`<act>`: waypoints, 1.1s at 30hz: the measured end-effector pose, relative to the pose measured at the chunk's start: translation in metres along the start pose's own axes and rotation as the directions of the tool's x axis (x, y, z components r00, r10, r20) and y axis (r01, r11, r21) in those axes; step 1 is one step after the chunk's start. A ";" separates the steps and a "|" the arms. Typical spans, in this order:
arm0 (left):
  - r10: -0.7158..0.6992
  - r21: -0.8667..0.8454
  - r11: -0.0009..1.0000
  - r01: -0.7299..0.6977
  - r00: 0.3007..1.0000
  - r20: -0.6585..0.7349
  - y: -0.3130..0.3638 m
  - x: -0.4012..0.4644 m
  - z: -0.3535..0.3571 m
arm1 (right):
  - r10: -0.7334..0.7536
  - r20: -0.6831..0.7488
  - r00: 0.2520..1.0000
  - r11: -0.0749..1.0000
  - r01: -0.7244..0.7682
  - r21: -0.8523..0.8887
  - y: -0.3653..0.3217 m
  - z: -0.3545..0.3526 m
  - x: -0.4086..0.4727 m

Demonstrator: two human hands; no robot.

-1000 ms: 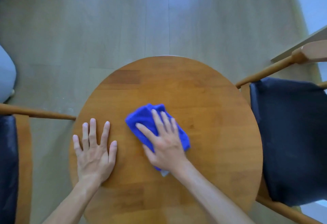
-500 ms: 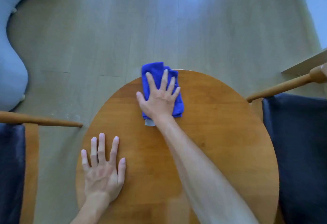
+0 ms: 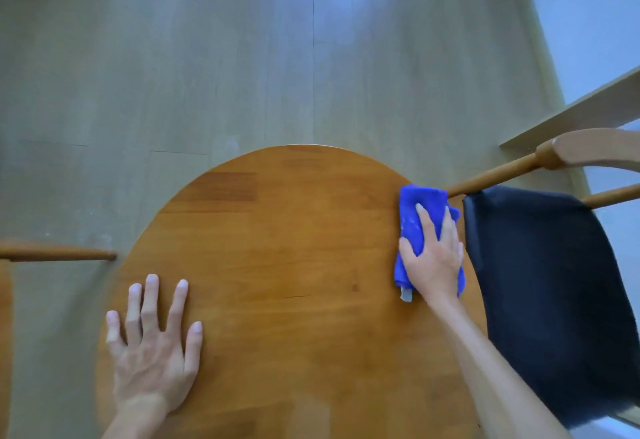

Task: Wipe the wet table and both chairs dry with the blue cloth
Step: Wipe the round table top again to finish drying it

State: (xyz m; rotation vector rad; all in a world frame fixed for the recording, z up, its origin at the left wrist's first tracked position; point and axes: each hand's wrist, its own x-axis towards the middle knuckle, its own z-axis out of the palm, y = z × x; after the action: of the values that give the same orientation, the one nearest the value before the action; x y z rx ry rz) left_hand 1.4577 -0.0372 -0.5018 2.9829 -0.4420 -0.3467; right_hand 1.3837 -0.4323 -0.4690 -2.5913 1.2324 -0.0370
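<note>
A round wooden table (image 3: 284, 248) fills the lower middle of the head view. The folded blue cloth (image 3: 415, 217) lies at the table's right edge, its far end just over the rim. My right hand (image 3: 433, 258) presses flat on the cloth with straight fingers. My left hand (image 3: 152, 345) rests flat on the table's near left part, fingers spread. A wooden chair with a black seat (image 3: 554, 293) stands right against the table. Only an arm of the other chair (image 3: 55, 253) shows at the left edge.
Pale wooden floor (image 3: 242, 57) stretches beyond the table. A light wooden skirting or ledge (image 3: 575, 113) runs along the wall at the upper right, behind the right chair's curved backrest (image 3: 595, 149).
My right hand has swept the cloth from the table's middle to the far edge and now round to the right edge. My left hand stayed flat on the table.
</note>
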 end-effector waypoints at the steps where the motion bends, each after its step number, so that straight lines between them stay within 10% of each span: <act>1: -0.001 -0.001 1.000 0.001 1.000 -0.009 0.000 -0.001 0.000 | 0.112 -0.027 0.993 0.994 -0.112 0.015 0.016 -0.002 -0.017; 8: 0.039 0.015 0.999 -0.038 0.997 -0.066 0.003 0.001 -0.001 | 0.534 -0.114 0.838 0.844 -0.522 0.122 -0.065 0.028 -0.027; 12: 0.064 0.030 0.998 -0.061 0.993 -0.102 0.000 0.000 0.001 | 0.074 -0.033 0.997 0.996 -0.073 0.051 -0.201 0.068 -0.030; 16: 0.074 -0.020 0.997 -0.078 0.983 -0.166 -0.002 -0.001 -0.002 | -0.376 0.095 0.922 0.927 0.374 0.041 -0.269 0.093 -0.102; 23: -0.181 -0.545 0.838 0.039 0.961 -0.209 0.009 0.008 -0.032 | -0.470 0.207 0.858 0.872 0.415 0.258 -0.218 0.059 -0.112; 28: 0.020 -0.365 0.927 -0.087 0.983 -0.185 0.052 0.060 -0.057 | -0.188 0.096 0.977 0.979 0.194 -0.058 -0.086 0.035 -0.082; 33: -0.060 -0.165 0.985 0.051 0.997 -0.051 0.088 0.086 -0.037 | -0.267 0.090 0.959 0.946 0.279 -0.166 -0.037 0.053 -0.089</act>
State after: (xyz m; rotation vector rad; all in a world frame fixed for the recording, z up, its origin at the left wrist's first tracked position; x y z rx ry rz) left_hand 1.5228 -0.1441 -0.4715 2.8413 -0.3092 -0.2890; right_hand 1.3619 -0.3294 -0.5022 -2.8745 0.8810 0.1089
